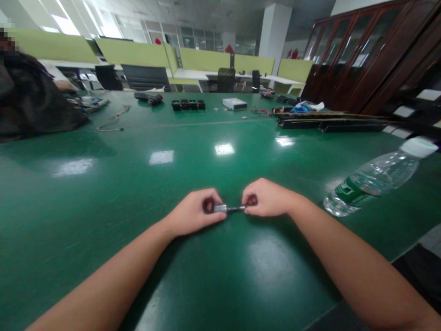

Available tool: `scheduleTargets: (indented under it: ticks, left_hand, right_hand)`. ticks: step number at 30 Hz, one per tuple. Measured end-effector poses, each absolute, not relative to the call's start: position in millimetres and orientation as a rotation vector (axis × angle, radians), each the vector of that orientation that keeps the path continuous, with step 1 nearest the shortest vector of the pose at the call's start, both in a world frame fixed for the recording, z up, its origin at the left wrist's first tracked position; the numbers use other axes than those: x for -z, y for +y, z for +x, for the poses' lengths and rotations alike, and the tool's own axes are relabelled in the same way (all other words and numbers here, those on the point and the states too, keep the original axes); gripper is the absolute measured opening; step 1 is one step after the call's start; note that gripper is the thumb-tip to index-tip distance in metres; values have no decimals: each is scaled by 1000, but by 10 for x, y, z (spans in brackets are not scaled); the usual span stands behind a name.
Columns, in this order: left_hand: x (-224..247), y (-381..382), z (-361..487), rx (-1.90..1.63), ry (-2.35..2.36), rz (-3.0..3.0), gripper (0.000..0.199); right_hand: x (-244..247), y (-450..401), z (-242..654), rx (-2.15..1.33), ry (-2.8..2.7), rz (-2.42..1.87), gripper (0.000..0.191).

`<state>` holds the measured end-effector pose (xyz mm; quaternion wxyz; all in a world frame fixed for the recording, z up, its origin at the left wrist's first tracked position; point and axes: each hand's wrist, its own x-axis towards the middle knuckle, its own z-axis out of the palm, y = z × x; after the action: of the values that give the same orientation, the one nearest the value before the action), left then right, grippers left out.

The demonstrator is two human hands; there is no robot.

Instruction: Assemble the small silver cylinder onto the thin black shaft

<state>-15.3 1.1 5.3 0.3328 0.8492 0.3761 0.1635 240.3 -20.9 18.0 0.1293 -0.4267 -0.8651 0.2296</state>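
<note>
Between the thumb and fingers of my left hand (191,214) is a small silvery metal block (220,208). From its right side a thin dark metal rod (235,208) runs across to my right hand (270,197), whose thumb and fingers pinch its other end. Block and rod lie in one line, low over the green tabletop (206,276). Whether they are one piece or two I cannot tell. My fingers hide both outer ends.
A clear water bottle (358,188) with a green label stands at the right. Along the far side are black parts (188,105), a white box (234,104), a cord (113,120) and long dark strips (303,122). A person in dark clothing (34,101) is at the left.
</note>
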Motion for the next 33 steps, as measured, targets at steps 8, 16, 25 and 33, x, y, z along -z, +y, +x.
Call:
scheduleTargets:
  ticks: [8,16,25,33]
  left_hand:
    - [-43,14,-151,-437,980,2213,27]
    - [-58,4,-142,-447,974,2207,28]
    - [-18,22,-152,-456,960,2279,28]
    - [-44,10,-147,-451,945,2241,31]
  right_hand:
    - [-244,-178,2539,-779,-2480,-1379,13]
    - [-197,-198,2449,-825,-2446,-1302,13]
    - [2,-201,2134,-493,-2496,-1075,14]
    - [-38,-211,2164,-486,-2504,-1075,14]
